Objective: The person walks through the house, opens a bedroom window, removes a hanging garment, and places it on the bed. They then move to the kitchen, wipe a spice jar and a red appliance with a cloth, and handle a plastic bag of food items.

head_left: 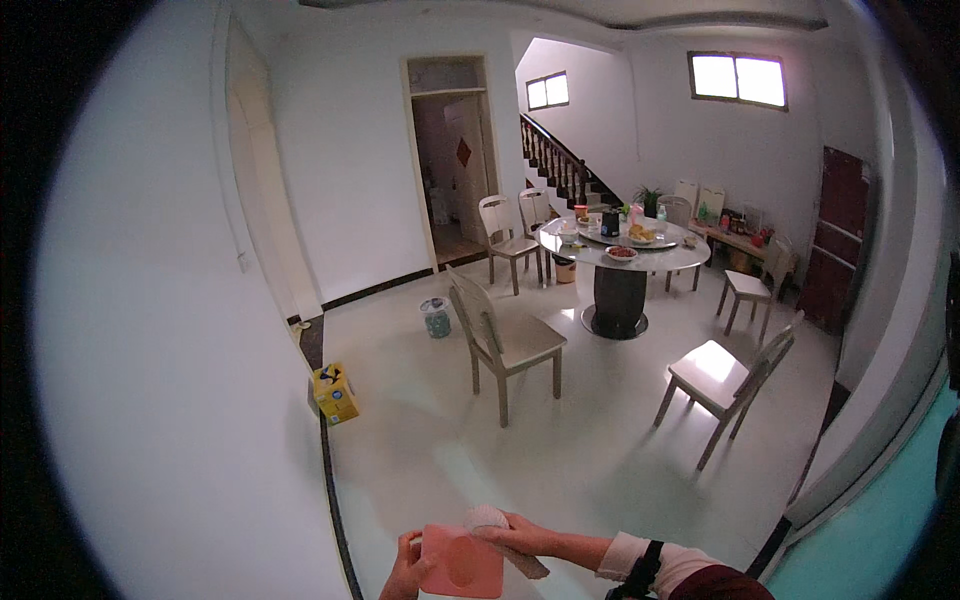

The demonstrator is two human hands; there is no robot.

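At the lower edge, my left hand (405, 570) grips the side of a coral-pink, square-cornered thing (480, 575) with a rounded patch on its face; its exact kind does not show. My right hand (520, 533) is closed round a pale, soft-looking cloth (485, 517), bunched at the top. A darker tail of it seems to hang below the hand. The cloth meets or overlaps the pink thing's upper right corner. My right forearm comes in from the right, with a light sleeve and a black strap (645, 570).
A yellow box (335, 393) stands by the left wall, and a teal-patterned bin (436, 317) farther in. Two chairs (520, 340) (715, 375) stand out on the floor. Behind them is a round table (560, 245) with dishes; a doorway (448, 170) and a staircase (560, 165) lie beyond.
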